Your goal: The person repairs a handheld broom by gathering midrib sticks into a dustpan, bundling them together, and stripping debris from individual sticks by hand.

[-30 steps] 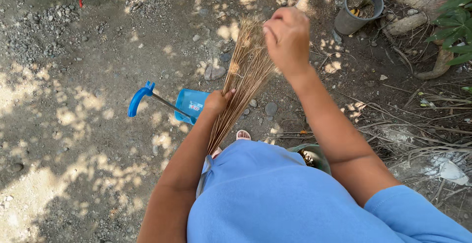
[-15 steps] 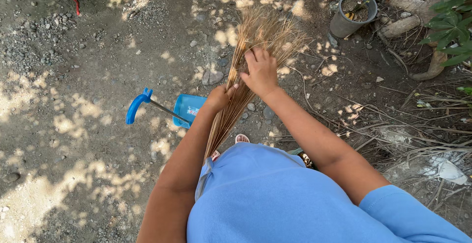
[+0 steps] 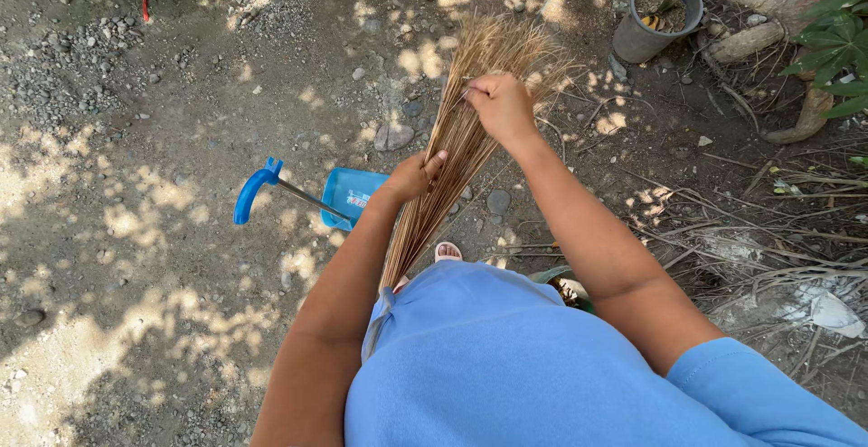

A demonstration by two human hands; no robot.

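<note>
From the head camera, looking down past a blue shirt [image 3: 506,366], the left hand [image 3: 414,176] is wrapped around the middle of a stick broom [image 3: 452,153], steadying the bundle at a slant in front of the body. The right hand [image 3: 502,105] is closed in a pinch on a few strands near the fanned end, apparently to pull or straighten them. The broom is a sheaf of thin, dry, tan ribs, tight low down and splaying wide at the top. On the dirt ground [image 3: 136,230] just beside it lies a blue dustpan [image 3: 348,196], and a grey pot [image 3: 655,18] stands well apart.
</note>
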